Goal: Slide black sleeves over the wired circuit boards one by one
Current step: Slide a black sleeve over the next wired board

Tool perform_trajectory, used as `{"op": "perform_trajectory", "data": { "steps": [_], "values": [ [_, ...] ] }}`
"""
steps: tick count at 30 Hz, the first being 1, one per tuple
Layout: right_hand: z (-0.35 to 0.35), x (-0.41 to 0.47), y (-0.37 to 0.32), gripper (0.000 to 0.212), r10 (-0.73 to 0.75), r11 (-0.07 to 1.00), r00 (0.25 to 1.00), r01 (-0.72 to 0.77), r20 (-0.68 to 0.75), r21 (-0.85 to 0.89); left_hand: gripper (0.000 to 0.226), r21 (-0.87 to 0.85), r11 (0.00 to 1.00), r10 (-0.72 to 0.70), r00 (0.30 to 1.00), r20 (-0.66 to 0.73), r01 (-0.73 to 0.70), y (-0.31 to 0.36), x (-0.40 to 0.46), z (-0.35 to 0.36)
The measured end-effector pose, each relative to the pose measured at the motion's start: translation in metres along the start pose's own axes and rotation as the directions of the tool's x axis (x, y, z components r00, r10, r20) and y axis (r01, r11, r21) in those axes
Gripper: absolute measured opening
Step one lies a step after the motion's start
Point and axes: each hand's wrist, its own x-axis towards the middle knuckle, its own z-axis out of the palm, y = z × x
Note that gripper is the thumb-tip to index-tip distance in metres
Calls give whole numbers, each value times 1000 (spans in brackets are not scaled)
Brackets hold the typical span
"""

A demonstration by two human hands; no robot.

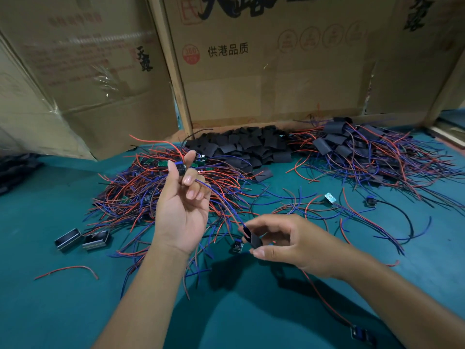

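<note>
Left hand [182, 212]: was raised above the table [50, 311], left of centre, pinching a circuit board [181, 168] at its fingertips.
Wires [221, 200]: ran from that board down and right to the right hand [284, 244].
Right hand: was lower and nearer, pinching a sleeve [251, 238] at the wires' end.
Unsleeved pile [156, 187]: lay on the table behind the left hand.
Loose sleeves [249, 147]: were heaped behind centre, against the cardboard boxes [276, 71].
Finished pile [364, 152]: lay at the far right, beside the sleeves.
Two small blocks [81, 239]: lay left of the left forearm.
Stray wire [68, 270]: lay in front of the blocks.
</note>
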Motion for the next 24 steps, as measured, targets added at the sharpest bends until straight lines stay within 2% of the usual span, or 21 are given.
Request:
{"op": "perform_trajectory", "data": {
  "steps": [13,24],
  "values": [
    [0,-1,-2,34,-21,999,1000,21,-2,25,31,73,997,22,1000,2,-22,2,-2,3],
    [-1,-1,2,33,-20,998,1000,18,18,68,31,54,998,24,999,-23,-23,4,-2,4]
  ]
}}
